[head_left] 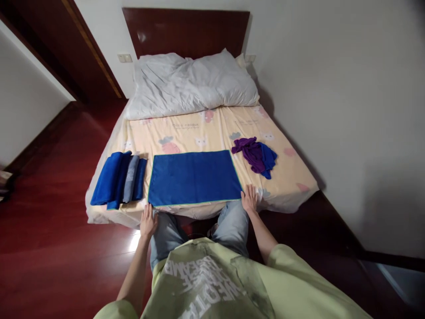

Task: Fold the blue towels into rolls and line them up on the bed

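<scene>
A blue towel (195,177) with a thin green edge lies spread flat near the front of the bed. At its near left corner is my left hand (148,220), fingers stretched forward and the tips touching the corner. My right hand (249,198) rests palm down by the near right corner, fingers extended and its thumb side at the towel's edge. Left of the towel lie several folded blue towels (108,179) and a grey-blue one (130,178), side by side. A crumpled purple cloth (254,155) and a crumpled blue cloth (268,160) lie together to the right.
The bed (186,128) has a pale yellow sheet with carrot and cat prints. White bedding (195,84) is heaped against the dark wooden headboard (189,33). A wall runs along the right side, and dark red flooring (59,221) shows on the left.
</scene>
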Demonstrator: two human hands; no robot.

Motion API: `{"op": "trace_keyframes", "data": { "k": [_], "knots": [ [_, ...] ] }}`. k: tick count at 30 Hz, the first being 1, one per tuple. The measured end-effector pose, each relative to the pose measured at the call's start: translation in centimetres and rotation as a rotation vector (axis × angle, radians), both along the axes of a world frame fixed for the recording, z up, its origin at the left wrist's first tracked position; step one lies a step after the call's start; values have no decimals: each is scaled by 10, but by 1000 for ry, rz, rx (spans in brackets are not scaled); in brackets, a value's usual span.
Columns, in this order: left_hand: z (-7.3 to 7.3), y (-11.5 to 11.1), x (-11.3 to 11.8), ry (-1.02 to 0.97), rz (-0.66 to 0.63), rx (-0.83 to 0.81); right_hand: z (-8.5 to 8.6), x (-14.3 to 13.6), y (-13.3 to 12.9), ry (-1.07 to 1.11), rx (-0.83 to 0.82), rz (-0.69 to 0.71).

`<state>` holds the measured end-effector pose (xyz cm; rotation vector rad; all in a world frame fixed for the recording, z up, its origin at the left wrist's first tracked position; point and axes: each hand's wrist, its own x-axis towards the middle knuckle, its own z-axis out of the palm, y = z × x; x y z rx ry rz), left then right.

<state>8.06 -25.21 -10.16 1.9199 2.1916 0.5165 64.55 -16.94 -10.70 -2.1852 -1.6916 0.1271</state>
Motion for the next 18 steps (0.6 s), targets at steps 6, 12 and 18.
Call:
{"op": "trace_keyframes", "data": {
  "k": [6,12,18],
  "knots": [
    [6,-22,22,-104,31,29,28,-44,-11,357,278,-152],
    [-15,-81,56,-202,110,-87,16,-161,-67,1416,134,-490],
    [-17,-87,51,-213,113,-119,16,-244,-85,1955,-168,-571]
  ]
}}
